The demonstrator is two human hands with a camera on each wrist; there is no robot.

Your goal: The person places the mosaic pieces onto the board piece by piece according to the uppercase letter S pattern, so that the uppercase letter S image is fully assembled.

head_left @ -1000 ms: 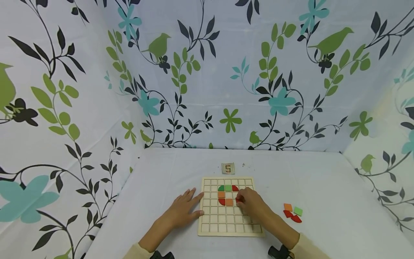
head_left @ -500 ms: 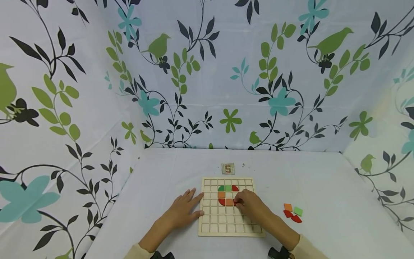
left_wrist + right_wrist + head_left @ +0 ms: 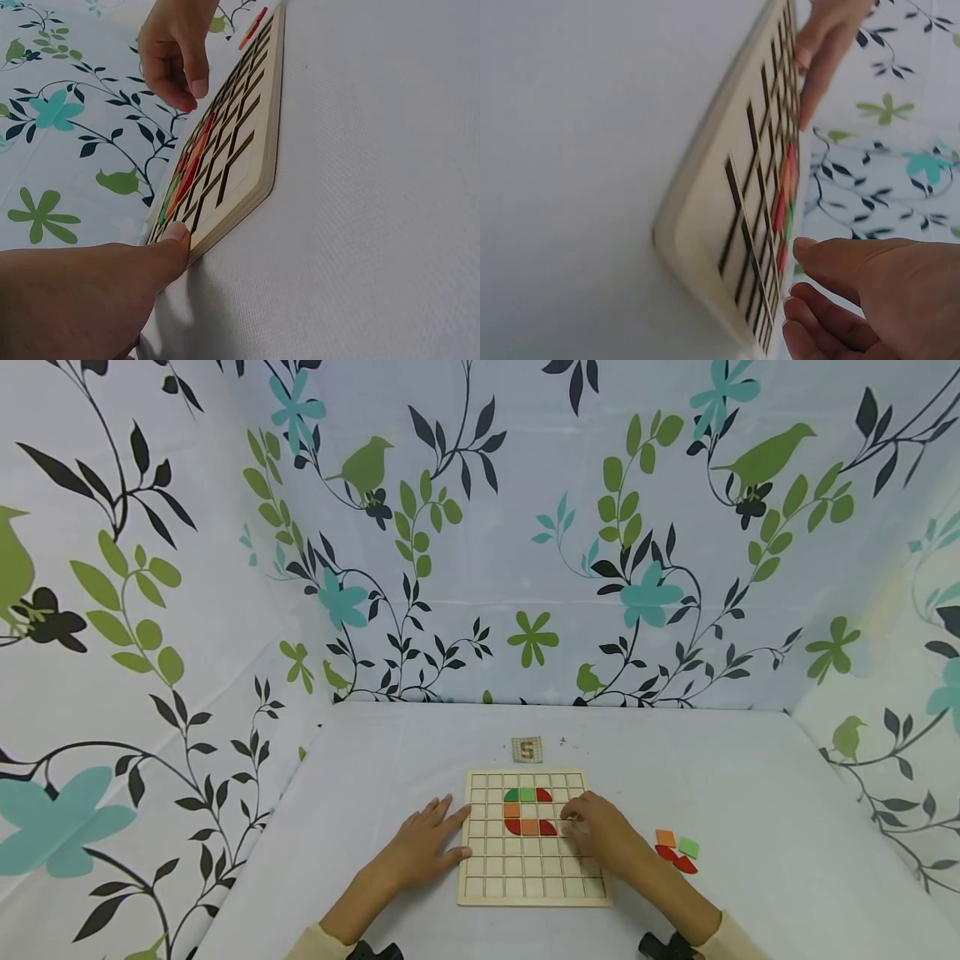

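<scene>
A wooden grid board (image 3: 536, 889) lies on the white table. In its upper cells, coloured tiles form a C-like shape: a dark green rounded tile (image 3: 512, 795), a light green square (image 3: 528, 795), orange squares and red rounded tiles. One red rounded tile (image 3: 548, 828) sits at the lower right end of the shape. My left hand (image 3: 423, 843) rests at the board's left edge, fingers spread, thumb (image 3: 177, 232) on the rim. Over the board's right side hovers my right hand (image 3: 600, 831), thumb and fingertips apart with nothing between them in the right wrist view.
Right of the board lie loose tiles: an orange square (image 3: 665, 837), a light green square (image 3: 688, 847) and two red ones (image 3: 685, 864). Beyond the board is a small card (image 3: 527, 749) with an S-like figure. A patterned cloth (image 3: 465, 568) hangs behind the table.
My right hand has let go of the red rounded tile, which now lies in its cell, and has drawn back to the right. The left hand has stayed in place.
</scene>
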